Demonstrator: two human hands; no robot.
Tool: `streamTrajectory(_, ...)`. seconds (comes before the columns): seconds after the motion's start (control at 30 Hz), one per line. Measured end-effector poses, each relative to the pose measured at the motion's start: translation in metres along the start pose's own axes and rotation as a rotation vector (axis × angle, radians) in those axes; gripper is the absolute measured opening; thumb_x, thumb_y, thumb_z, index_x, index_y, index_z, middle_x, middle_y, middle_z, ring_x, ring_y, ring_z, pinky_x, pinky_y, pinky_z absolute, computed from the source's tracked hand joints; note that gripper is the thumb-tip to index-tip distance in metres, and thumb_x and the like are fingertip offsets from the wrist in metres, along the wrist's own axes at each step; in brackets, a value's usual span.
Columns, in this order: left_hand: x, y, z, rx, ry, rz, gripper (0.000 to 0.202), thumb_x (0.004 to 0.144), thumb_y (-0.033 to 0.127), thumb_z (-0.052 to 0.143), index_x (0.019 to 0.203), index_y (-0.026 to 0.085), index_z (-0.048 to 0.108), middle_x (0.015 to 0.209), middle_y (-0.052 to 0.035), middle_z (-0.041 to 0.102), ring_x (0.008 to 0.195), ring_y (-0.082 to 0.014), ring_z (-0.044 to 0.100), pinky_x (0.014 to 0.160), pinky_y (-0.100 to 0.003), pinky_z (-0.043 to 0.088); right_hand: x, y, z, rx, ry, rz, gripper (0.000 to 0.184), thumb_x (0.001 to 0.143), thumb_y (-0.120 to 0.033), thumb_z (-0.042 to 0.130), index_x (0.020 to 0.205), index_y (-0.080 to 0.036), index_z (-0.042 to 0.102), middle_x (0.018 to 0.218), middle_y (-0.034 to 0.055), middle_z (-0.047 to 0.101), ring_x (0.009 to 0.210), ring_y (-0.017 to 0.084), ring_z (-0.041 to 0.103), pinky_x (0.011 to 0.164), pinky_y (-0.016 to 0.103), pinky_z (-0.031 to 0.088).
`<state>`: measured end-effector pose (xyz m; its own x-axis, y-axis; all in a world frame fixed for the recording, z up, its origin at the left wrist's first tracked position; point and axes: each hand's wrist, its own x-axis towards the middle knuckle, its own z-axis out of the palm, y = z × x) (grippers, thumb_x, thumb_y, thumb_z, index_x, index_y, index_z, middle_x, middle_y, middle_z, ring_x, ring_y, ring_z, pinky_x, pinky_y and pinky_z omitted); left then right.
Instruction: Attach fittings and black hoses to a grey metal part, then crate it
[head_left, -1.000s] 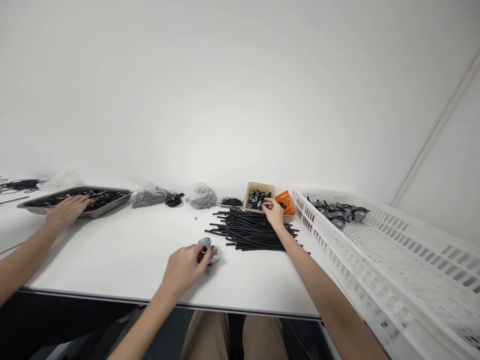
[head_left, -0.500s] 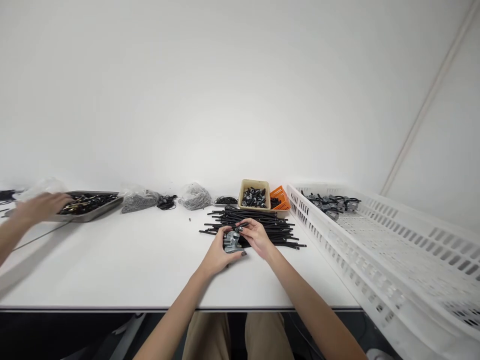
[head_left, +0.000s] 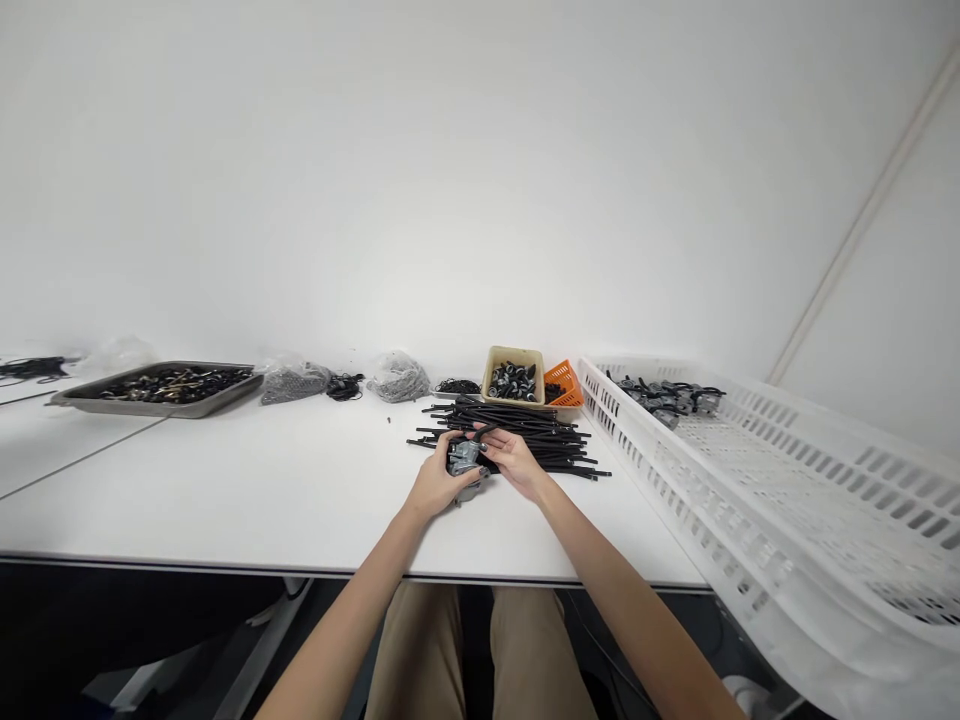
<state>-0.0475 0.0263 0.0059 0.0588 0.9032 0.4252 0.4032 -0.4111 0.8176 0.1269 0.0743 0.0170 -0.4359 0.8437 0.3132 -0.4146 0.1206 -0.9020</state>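
Your left hand [head_left: 433, 487] is wrapped around a grey metal part [head_left: 463, 456], the thumb laid along its near right side and the fingers curled against its far left side, so the grip is closed firmly on it. Your right hand [head_left: 519, 468] comes in from the other side, its thumb and fingers pinching a small black tube [head_left: 484, 433] at the part's far right corner; the fingers hide how far the two are joined. The back of the right hand faces up, and its wrist runs nearly straight into the forearm.

Both your forearms reach forward and inward from the lower corners, meeting at the part in front of you. The part sits at the near left edge of a pile of long black hoses [head_left: 544, 432], low over the white surface [head_left: 300, 490]; whether it touches the surface is hard to tell.

Just behind the hoses is a beige bin [head_left: 537, 362] of small black and grey pieces, with an orange basket [head_left: 572, 384] tilted beside it. To your right stands a long white crate [head_left: 652, 460] with more grey parts [head_left: 667, 398] in its far end. To your far left lies a metal tray [head_left: 206, 405] full of dark and brass-coloured pieces.
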Motion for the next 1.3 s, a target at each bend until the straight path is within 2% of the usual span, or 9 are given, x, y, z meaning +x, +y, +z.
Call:
streamTrajectory(0.13,0.001,-0.001,0.000,0.001,0.008,0.000,0.056,0.077,0.040,0.073,0.124,0.025,0.047,0.124,-0.0085,0.070,0.107,-0.0254,0.070,0.093,-0.038,0.054,0.001,0.003,0.001,-0.022,-0.014,0.009,0.044,0.064,-0.041,0.090,0.101,-0.021,0.075,0.114,0.0087,0.075,0.116,0.024,0.066,0.109,0.041,0.046)
streamTrajectory(0.33,0.001,-0.002,0.001,0.026,0.008,-0.037,0.056,0.077,0.045,0.073,0.122,0.023,0.048,0.112,-0.0087,0.074,0.101,-0.0270,0.071,0.087,-0.038,0.054,0.002,0.005,0.002,-0.021,-0.003,0.016,0.042,0.064,-0.043,0.090,0.095,-0.022,0.072,0.104,0.0060,0.077,0.112,0.024,0.068,0.109,0.041,0.045)
streamTrajectory(0.6,0.001,-0.001,0.000,0.046,0.010,-0.031,0.049,0.077,0.046,0.072,0.115,0.024,0.051,0.105,-0.0061,0.075,0.091,-0.0244,0.071,0.081,-0.036,0.054,0.004,0.009,0.003,0.009,0.018,0.018,0.045,0.060,-0.043,0.092,0.095,-0.022,0.071,0.102,0.0063,0.077,0.110,0.025,0.068,0.106,0.040,0.048)
streamTrajectory(1.03,-0.001,0.002,0.000,0.028,0.015,-0.049,0.048,0.076,0.048,0.073,0.113,0.025,0.052,0.103,-0.0045,0.074,0.090,-0.0245,0.070,0.080,-0.036,0.052,0.006,0.013,0.001,0.047,0.032,0.026,0.039,0.061,-0.037,0.092,0.090,-0.022,0.072,0.100,0.0059,0.077,0.106,0.023,0.068,0.102,0.038,0.048)
streamTrajectory(1.3,-0.003,0.002,0.000,0.006,0.026,-0.043,0.050,0.074,0.043,0.076,0.113,0.024,0.052,0.102,-0.0056,0.074,0.091,-0.0244,0.070,0.083,-0.035,0.052,0.006,0.015,0.000,0.063,0.027,0.029,0.040,0.057,-0.037,0.094,0.088,-0.022,0.074,0.098,0.0052,0.077,0.101,0.022,0.069,0.099,0.036,0.049)
